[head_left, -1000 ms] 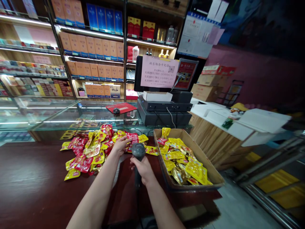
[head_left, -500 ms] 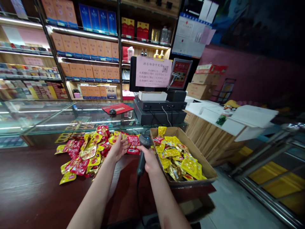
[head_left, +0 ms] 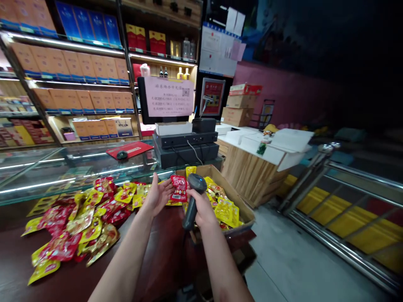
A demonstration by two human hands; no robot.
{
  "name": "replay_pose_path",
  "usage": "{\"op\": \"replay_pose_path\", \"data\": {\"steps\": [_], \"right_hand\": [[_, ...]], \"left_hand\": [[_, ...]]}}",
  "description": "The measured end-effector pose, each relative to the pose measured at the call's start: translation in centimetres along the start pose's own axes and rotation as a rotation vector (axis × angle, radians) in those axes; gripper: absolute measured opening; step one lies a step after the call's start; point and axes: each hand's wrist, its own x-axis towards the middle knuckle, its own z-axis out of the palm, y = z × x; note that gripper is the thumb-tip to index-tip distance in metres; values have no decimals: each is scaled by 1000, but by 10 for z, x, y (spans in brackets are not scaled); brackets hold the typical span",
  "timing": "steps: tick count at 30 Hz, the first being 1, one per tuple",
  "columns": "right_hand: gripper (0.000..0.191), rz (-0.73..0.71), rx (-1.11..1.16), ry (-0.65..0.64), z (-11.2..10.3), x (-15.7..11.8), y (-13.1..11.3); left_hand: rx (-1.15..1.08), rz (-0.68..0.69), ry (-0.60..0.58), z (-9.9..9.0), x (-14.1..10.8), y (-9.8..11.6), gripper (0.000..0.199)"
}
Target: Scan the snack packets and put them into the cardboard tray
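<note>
My right hand (head_left: 203,207) is wrapped round the handle of a black barcode scanner (head_left: 190,212), its head tilted upward. My left hand (head_left: 158,195) has its fingers stretched out and thumb raised, palm turned toward the scanner. Between the two hands is a red snack packet (head_left: 179,188), close to the left fingertips and the right thumb; which of them supports it I cannot tell. A pile of red and yellow snack packets (head_left: 85,222) lies on the counter to the left. Behind the scanner stands a cardboard box (head_left: 248,216) with yellow packets in it, partly hidden by my right hand.
The dark red counter (head_left: 151,264) meets a glass display case (head_left: 78,167). Beyond it are a black mouse (head_left: 122,155), a red mat (head_left: 138,149) and a monitor with a pink notice (head_left: 170,97). A metal railing (head_left: 340,201) runs along the right.
The view has turned right, so shelves, pile and box sit further left. Both hands, the scanner and the red packet have moved right along the counter, nearer the box.
</note>
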Motion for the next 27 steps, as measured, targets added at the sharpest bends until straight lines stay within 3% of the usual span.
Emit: {"op": "replay_pose_path", "data": {"steps": [4, 7, 14, 20, 27], "right_hand": [[24, -68, 25, 48, -36, 8, -22], [26, -110, 44, 122, -59, 11, -36], [29, -155, 59, 233, -87, 11, -49], [30, -136, 25, 152, -71, 8, -32], [27, -55, -51, 45, -23, 8, 6]], "left_hand": [[53, -44, -93, 31, 26, -25, 82], [105, -97, -75, 49, 42, -43, 85], [158, -137, -15, 61, 52, -60, 90], [133, -81, 8, 43, 37, -47, 86], [77, -4, 130, -9, 7, -15, 85]]}}
